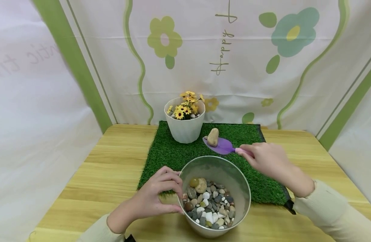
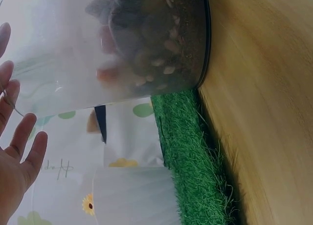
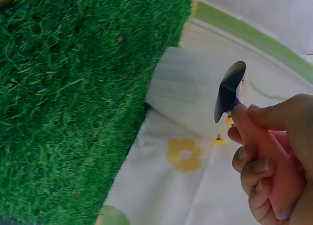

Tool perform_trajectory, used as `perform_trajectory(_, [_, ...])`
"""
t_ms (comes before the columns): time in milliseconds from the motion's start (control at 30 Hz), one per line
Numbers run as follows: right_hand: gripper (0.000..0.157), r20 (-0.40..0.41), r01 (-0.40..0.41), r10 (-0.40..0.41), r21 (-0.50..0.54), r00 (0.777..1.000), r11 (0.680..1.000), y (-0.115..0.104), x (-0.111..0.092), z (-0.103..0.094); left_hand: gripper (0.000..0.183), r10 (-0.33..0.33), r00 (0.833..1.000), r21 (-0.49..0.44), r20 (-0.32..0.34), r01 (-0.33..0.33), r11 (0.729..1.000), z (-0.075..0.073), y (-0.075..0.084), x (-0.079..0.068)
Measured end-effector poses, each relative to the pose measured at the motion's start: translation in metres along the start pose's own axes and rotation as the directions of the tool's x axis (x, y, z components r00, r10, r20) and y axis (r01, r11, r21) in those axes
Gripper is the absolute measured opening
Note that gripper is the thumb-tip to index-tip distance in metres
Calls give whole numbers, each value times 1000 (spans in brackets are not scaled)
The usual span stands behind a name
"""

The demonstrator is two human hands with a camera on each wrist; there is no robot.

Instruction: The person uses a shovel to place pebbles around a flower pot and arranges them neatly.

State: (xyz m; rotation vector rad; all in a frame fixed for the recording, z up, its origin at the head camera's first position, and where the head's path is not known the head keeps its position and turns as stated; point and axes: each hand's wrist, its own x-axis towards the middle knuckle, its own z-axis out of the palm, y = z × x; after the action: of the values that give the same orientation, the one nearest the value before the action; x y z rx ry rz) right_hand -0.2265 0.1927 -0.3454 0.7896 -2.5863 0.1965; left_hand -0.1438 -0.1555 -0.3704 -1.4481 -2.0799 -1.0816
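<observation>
My right hand (image 1: 268, 159) grips the pink handle of a small trowel (image 3: 266, 154), fingers wrapped round it. On its purple blade (image 1: 224, 147) lies a large tan stone (image 1: 213, 137), with a smaller pebble at its edge. The blade is above the turf, between the flowerpot and the bucket. With fingers and thumb at the rim, my left hand (image 1: 156, 193) holds the left side of a translucent bucket (image 2: 63, 73). Inside the bucket is a heap of mixed pebbles (image 1: 214, 205), white, grey and brown, with larger stones at the left.
A white ribbed flowerpot (image 1: 185, 131) with yellow flowers (image 1: 185, 109) and pebbles stands at the back of the green artificial turf (image 1: 176, 151). Below it is a wooden table (image 1: 106, 168). A printed curtain (image 1: 197, 43) hangs behind.
</observation>
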Motion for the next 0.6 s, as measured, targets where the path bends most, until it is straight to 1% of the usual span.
perform_trajectory(167, [30,39,-59,59,-8,997,998,8,5,17,27,-1,1000,-5,0,1,1000,1,0,0])
perform_trajectory(400, [30,50,-61,61,-9,997,998,20,15,42,27,-29,1000,-9,-3,29,1000,1,0,-1])
perform_trajectory(533, [30,58,-60,61,-24,996,998,25,23,51,27,-31,999,-11,-8,31,999,1,-1,-2])
perform_trajectory(600, [29,75,-67,70,-36,995,997,26,27,54,27,-24,1000,-17,-8,24,1000,2,-1,-2])
